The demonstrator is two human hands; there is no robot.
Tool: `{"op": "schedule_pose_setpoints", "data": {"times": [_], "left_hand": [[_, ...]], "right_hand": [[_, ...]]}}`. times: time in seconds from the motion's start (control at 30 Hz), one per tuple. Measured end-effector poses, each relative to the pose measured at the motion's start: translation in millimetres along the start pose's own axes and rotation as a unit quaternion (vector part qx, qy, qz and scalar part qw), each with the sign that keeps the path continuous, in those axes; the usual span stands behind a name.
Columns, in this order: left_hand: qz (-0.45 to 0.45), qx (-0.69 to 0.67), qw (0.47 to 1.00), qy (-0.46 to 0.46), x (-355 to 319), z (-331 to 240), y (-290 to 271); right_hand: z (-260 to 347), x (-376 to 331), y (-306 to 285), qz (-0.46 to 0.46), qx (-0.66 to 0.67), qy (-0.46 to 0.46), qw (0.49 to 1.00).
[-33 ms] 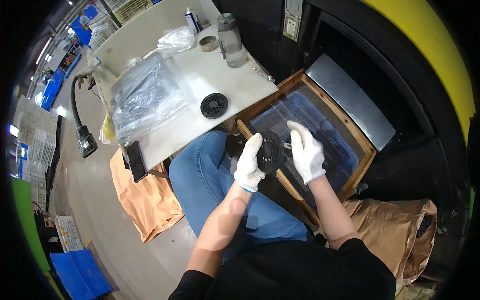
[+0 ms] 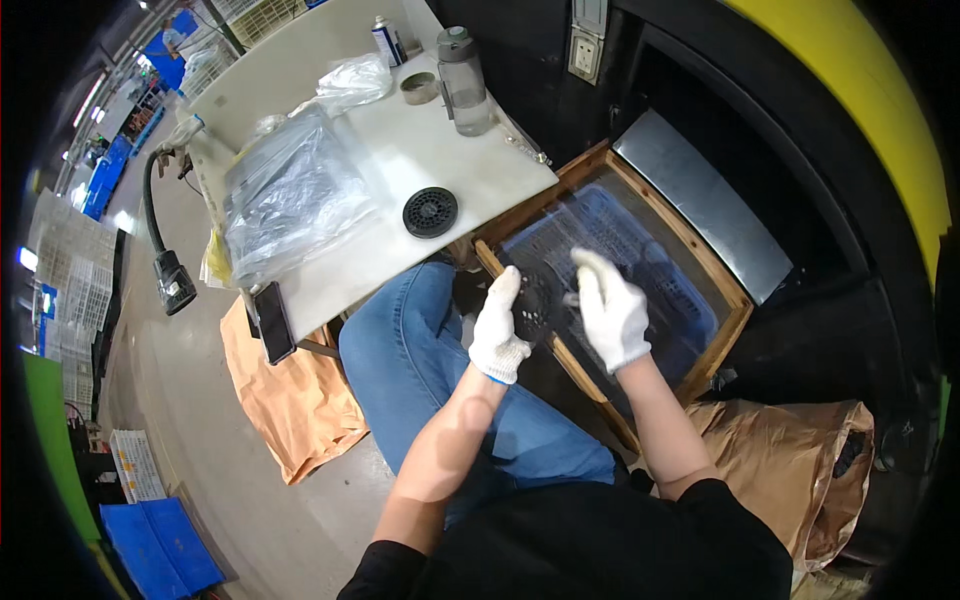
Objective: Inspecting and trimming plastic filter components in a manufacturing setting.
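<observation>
**White-gloved hands on a black round part**

White knit gloves cover both hands, which meet over the person's lap at about 3 o'clock from picture centre. The left hand (image 2: 497, 330) presses flat, fingers together and pointing to 12 o'clock, against the left edge of a black round part (image 2: 535, 300). The right hand (image 2: 610, 310) grips the part's right edge, fingers curled on it and forefinger raised. The part sits between the two palms, above the near rim of a wooden-framed crate (image 2: 725, 330) that holds a blue plastic basket (image 2: 655, 265) under clear film.

At 11 o'clock from the hands, a second black round grille (image 2: 430, 211) lies on the white table (image 2: 400, 150). Farther toward 10 o'clock a clear plastic bag (image 2: 290, 195) of dark parts rests on the table. At 12 o'clock stand a clear bottle (image 2: 463, 80), a tape roll (image 2: 419, 88) and a spray can (image 2: 387, 42). A dark phone (image 2: 273, 322) hangs at the table's near edge. Brown paper sacks (image 2: 290, 400) lie on the floor at 8 o'clock, beside the blue-jeaned knee (image 2: 410, 350).
</observation>
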State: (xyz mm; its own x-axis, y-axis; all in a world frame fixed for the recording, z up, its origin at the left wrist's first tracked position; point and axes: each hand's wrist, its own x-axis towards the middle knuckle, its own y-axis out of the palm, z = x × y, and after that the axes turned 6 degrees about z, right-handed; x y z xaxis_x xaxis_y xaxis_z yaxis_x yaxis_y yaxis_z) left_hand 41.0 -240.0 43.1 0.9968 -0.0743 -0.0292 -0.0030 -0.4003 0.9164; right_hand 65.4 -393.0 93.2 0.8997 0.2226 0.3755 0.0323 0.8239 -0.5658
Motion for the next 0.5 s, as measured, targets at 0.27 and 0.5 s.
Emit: {"op": "schedule_pose_setpoints", "data": {"times": [0.27,0.5], "left_hand": [[-0.101,0.302,0.947,0.03,5,-2,0],[0.176,0.317,0.913,-0.19,-14,5,21]], "right_hand": [[-49,-21,5,0.129,0.216,0.246,0.936],[-64,-9,-16,0.062,0.289,0.269,0.916]]}}
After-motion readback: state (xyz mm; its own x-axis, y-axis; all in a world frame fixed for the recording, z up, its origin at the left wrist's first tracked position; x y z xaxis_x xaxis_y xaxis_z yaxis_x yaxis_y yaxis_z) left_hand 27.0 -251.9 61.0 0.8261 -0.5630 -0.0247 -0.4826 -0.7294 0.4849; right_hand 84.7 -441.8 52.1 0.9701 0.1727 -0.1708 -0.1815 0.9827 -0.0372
